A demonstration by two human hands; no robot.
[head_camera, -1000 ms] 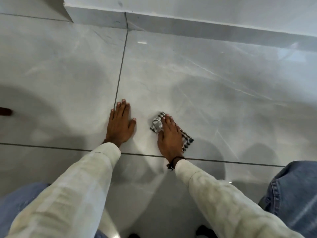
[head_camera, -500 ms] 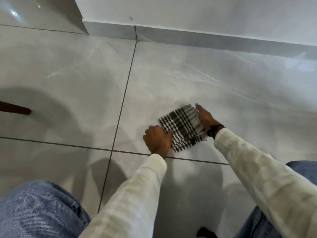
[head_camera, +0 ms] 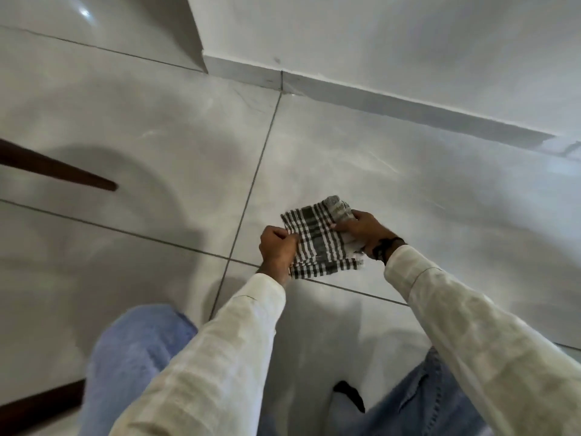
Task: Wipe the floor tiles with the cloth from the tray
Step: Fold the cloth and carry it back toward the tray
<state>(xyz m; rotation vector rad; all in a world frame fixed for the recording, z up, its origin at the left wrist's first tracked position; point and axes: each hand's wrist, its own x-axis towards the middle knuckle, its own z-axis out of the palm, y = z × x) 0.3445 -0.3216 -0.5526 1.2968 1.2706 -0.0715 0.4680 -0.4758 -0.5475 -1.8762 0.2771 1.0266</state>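
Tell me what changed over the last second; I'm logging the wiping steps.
The left hand left the tile and took the cloth's left edge. The right hand stopped pressing the bunched cloth and now pinches its right side. The cloth went from bunched to spread between both hands. It remains over the same tile.

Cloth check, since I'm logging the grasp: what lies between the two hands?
Head view: only the checked cloth, stretched between left hand and right hand, each gripping an edge.
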